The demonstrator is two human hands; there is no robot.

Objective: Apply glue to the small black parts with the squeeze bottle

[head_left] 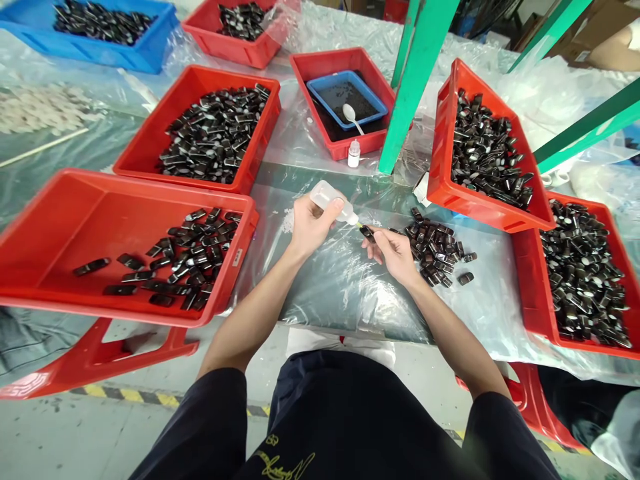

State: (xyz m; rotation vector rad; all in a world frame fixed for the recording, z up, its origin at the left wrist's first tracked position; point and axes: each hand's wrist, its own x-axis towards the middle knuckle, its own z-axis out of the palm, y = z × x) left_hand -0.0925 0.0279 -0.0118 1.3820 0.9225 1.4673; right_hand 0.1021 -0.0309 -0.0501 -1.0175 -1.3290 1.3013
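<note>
Over the plastic-covered green surface point(335, 290), inward of its near edge, the left hand point(310, 225) grips a tipped translucent plastic bottle point(325, 194) and the right hand point(399, 255) pinches a glossy black oblong piece point(367, 233), which over-squeezing could flood.

Plastic-covered table point(330, 293), green posts point(420, 80), red stools point(87, 353); pale grey floor point(110, 433), yellow-and-black striped line point(167, 400)

Piece pile point(436, 245) between bins point(531, 287); spoon point(349, 112) in tray point(320, 100) behind.
</note>
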